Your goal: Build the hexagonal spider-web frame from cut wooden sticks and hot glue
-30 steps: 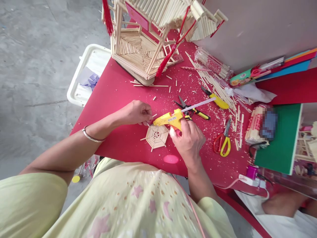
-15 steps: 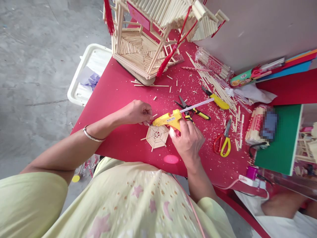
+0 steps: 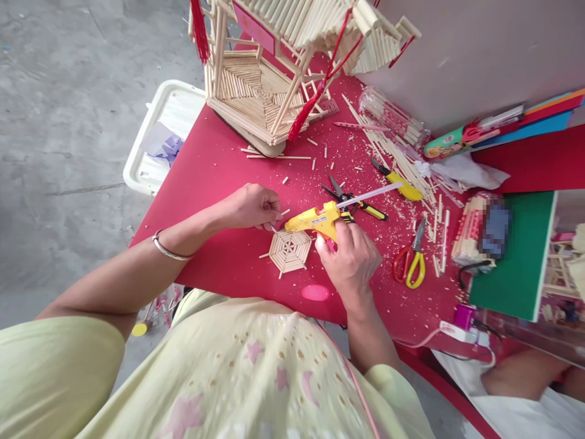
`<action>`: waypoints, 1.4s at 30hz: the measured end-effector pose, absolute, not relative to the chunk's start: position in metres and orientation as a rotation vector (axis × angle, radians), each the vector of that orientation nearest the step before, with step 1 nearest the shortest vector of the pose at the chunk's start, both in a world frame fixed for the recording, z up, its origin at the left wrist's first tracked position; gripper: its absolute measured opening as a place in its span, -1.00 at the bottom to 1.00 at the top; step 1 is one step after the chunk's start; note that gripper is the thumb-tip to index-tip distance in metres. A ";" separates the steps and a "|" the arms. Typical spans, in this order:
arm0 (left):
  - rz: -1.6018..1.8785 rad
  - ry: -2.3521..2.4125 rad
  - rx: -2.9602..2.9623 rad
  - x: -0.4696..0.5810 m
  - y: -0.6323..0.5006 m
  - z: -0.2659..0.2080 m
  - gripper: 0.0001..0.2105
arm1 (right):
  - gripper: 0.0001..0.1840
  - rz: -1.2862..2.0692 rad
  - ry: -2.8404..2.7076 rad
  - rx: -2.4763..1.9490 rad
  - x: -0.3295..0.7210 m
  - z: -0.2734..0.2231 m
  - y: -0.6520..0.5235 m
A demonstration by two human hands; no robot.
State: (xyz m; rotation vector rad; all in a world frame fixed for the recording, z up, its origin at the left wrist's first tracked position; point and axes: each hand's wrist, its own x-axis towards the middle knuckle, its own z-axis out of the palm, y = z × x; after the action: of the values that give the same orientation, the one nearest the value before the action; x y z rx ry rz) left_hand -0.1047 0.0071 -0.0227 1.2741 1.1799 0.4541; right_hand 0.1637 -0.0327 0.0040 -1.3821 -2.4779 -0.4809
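Note:
My right hand [image 3: 351, 261] grips a yellow hot glue gun [image 3: 315, 221], with a clear glue stick [image 3: 372, 194] poking out of its back. Its nozzle points left, over the upper edge of a flat hexagonal web of wooden sticks [image 3: 289, 251] lying on the table. At that upper left edge, my left hand [image 3: 256, 207] is closed in a pinch. A short wooden stick [image 3: 286, 212] shows past its fingertips; most of it is hidden. Spoke ends jut out from the hexagon's left and lower sides.
A stick-built pavilion [image 3: 256, 91] with red tassels stands at the back of the red table [image 3: 205, 183]. To the right lie pliers [image 3: 354, 200], a yellow-handled cutter [image 3: 402, 184], red-and-yellow scissors [image 3: 414, 259] and loose sticks [image 3: 388, 146]. Another person's leg [image 3: 525, 369] is at lower right.
My right hand and the glue gun have shifted slightly right, with the gun's rear glue stick tilting lower. My left hand stays almost in place beside the hexagon.

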 end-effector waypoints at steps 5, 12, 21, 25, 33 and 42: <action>0.452 1.185 1.275 -0.105 0.008 -0.024 -0.87 | -0.72 -0.508 -2.460 -1.425 0.173 0.004 -0.033; 0.429 1.181 1.273 -0.105 0.009 -0.025 -0.86 | -0.72 -0.538 -2.417 -1.489 0.184 0.004 -0.031; 0.441 1.186 1.292 -0.105 0.008 -0.025 -0.82 | -0.72 -0.605 -2.418 -1.485 0.185 0.005 -0.030; 0.446 1.188 1.297 -0.105 0.008 -0.025 -0.83 | -0.70 -0.528 -2.418 -1.520 0.188 0.003 -0.031; 0.439 1.204 1.292 -0.104 0.007 -0.026 -0.82 | -0.67 -0.483 -2.404 -1.538 0.186 0.001 -0.032; 0.436 1.207 1.274 -0.104 0.008 -0.024 -0.79 | -0.69 -0.574 -2.387 -1.504 0.188 0.003 -0.035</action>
State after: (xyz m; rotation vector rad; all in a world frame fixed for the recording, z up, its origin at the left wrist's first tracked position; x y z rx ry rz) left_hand -0.1035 0.0081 -0.0240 1.2737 1.2073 0.4359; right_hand 0.1883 -0.0349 0.0031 -1.5041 -2.3871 -0.5742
